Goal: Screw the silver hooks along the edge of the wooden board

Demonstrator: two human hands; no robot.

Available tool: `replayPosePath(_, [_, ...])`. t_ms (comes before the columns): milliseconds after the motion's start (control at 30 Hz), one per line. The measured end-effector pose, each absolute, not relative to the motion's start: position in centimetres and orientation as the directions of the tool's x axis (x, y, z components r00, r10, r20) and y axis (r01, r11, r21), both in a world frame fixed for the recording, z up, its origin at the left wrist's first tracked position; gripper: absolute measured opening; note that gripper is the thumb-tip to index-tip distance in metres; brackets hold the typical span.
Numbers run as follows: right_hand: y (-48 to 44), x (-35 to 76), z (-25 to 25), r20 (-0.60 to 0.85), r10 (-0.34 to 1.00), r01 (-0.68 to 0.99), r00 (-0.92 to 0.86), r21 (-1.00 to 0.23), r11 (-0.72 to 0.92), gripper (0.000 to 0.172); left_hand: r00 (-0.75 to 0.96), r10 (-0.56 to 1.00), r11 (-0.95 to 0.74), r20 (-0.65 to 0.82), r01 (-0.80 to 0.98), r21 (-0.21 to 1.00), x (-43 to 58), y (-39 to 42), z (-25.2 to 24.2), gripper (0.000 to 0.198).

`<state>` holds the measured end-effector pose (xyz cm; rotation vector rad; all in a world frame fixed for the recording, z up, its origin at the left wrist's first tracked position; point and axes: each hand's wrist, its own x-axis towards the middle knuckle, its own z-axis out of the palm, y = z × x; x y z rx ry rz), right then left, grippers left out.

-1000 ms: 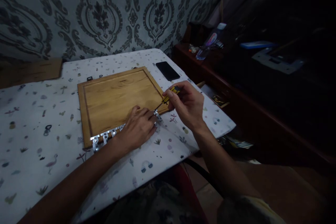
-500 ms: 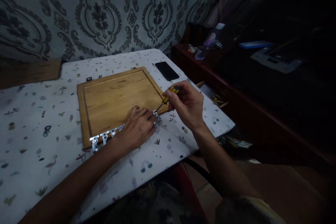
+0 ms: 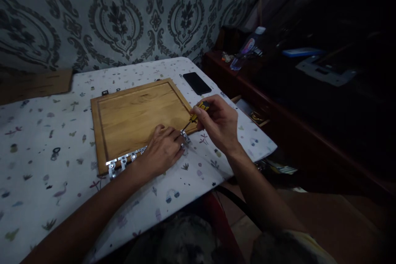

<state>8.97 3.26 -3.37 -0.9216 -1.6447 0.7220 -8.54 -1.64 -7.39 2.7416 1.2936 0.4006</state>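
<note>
A framed wooden board (image 3: 139, 111) lies flat on the table. Along its near edge runs a silver metal hook rail (image 3: 123, 158) with several hooks, its middle covered by my left hand (image 3: 163, 148). That hand presses down over rail and board edge, its fingers bent around the rail near the right end and the thumb on the wood. My right hand (image 3: 218, 123) is closed around the yellow-and-black handle of a screwdriver (image 3: 199, 111). The screwdriver slants down to the left, its tip at the rail's right end, beside my left fingertips. Whether a screw sits under the tip is too small to tell.
A black phone (image 3: 197, 83) lies beyond the board's right corner. Brown cardboard (image 3: 37, 86) is at the far left. On the dark red cabinet (image 3: 216, 60) at right stands a plastic bottle (image 3: 247, 49), above a partly open drawer (image 3: 252, 112). The patterned wall backs the table.
My right hand and the screwdriver have shifted slightly left and the handle has turned a little. My left hand, the rail and the board stay in place.
</note>
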Motion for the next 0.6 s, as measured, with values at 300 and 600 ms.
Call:
replayPosePath(300, [3.5,9.9,-2.5,0.45,0.828,0.09,-0.334,-0.859,0.503,0.035,0.611,0.765,-0.643,0.204,0.747,0.172,-8.5,-1.6,-7.3,0.019])
replayPosePath(600, [3.5,9.2,-2.0,0.411,0.894,0.054,-0.18,-0.903,0.426,0.035,0.607,0.762,-0.645,0.225,0.743,0.179,-8.6,-1.6,-7.4,0.018])
